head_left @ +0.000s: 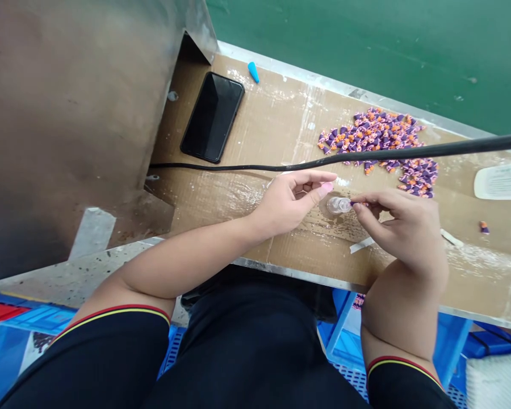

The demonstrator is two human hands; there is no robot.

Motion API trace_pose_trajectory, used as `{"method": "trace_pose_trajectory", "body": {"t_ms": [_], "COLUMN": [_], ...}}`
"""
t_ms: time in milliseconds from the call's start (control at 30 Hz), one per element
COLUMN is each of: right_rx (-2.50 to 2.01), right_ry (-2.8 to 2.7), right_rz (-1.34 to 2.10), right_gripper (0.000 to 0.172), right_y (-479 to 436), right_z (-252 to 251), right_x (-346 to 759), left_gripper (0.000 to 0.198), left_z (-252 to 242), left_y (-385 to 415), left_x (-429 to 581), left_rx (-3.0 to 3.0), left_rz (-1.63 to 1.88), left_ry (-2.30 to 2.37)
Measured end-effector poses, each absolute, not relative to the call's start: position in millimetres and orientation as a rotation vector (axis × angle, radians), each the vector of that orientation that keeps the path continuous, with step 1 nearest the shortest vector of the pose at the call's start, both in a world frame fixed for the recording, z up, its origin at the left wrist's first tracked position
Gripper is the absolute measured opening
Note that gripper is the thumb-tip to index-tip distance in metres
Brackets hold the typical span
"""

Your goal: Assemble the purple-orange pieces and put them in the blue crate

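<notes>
My left hand (287, 201) is over the cardboard-covered bench, left of a small clear container (338, 204). Its thumb and forefinger close on a small pink piece (327, 186), whose exact shape I cannot make out. On the other side, my right hand (402, 224) pinches a small dark purple piece (357, 204) between thumb and forefinger, right at the container's edge. Whether that piece touches the container, I cannot tell. Behind my hands lies a heap of little purple, orange and pink pieces (383, 136).
A black cable (306, 166) crosses the bench just beyond my hands. A black phone (213, 116) and a blue cone-shaped piece (253, 72) lie at left, near a metal housing (76, 113). One loose piece (484, 228) and a white plastic object (502, 182) are at right.
</notes>
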State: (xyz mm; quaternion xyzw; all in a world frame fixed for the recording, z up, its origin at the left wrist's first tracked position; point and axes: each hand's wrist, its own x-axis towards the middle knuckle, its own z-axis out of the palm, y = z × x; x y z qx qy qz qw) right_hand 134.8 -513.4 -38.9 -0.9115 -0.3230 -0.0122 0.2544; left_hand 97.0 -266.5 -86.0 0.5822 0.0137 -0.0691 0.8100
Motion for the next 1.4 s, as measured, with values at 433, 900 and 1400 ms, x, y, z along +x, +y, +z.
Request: {"method": "trace_pose_trajectory", "body": {"t_ms": [433,900,1400], "right_rx": [-2.197,-2.068,-2.027], "right_ry": [-0.605,-0.708,-0.572], "right_rz": [-0.161,-0.523,-0.526], "right_gripper": [0.008,0.023,0.016], "right_y": [-491,-458,-452], "right_z": [-40,-53,-63], "right_x": [114,103,101], "left_gripper": [0.048,0.048,0.037], "left_z": [-82,-75,-74], "left_y": [-267,-269,-270], "left_x": [95,93,91], "left_rx": [1.020,0.970,0.931], "left_rz": [-0.278,-0.223,-0.224], "left_ry": [0.132,0.175,0.132]}}
